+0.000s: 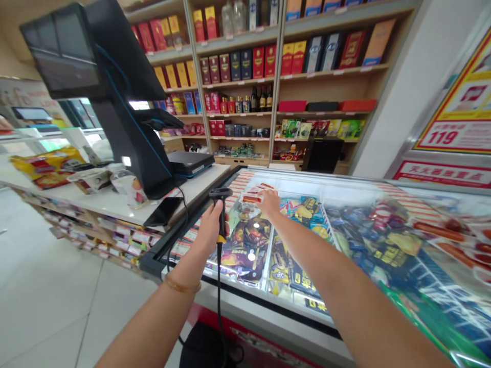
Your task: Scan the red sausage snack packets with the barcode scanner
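Observation:
My left hand [210, 225] is wrapped round the grip of a black barcode scanner [221, 193], held upright with its cable running down from the handle. Farther forward and to the right, my right hand [270, 202] pinches a clear-and-white packet with reddish-brown sausage-like pieces [252, 197]. The scanner head is to the left of this packet, with a small gap between them. Both hands are above the glass top of a chest freezer [326, 185], through which several bagged frozen goods [245, 235] show.
At the left a counter [207, 179] carries a black checkout terminal [130, 112], a phone [164, 211] and a yellow snack bag [49, 164]. Shelves [240, 82] of boxed goods and bottles stand behind the freezer. A black chair-like object [324, 153] is beyond its far edge.

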